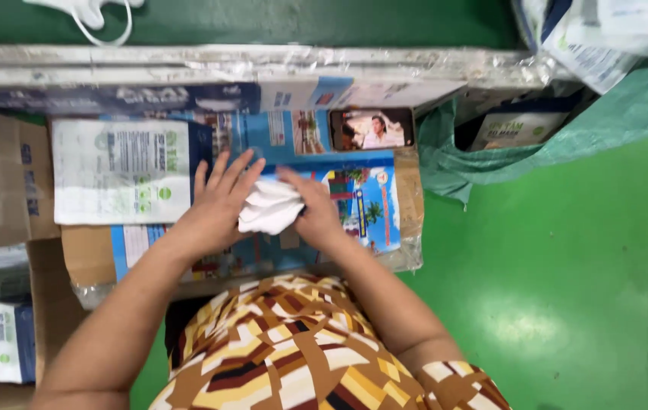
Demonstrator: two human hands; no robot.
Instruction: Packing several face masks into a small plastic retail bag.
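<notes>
Head view: a white folded piece (pixel 269 206) lies between both hands on the blue printed carton (pixel 373 201); left hand (pixel 218 209) rests fingers spread against it; right hand (pixel 315 214) grips its edge.

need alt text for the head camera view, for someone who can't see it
Seen from above, a person's left hand and right hand press a small white folded item on a blue printed carton. A white printed packet lies to the left, a phone beyond, over a green floor.
</notes>
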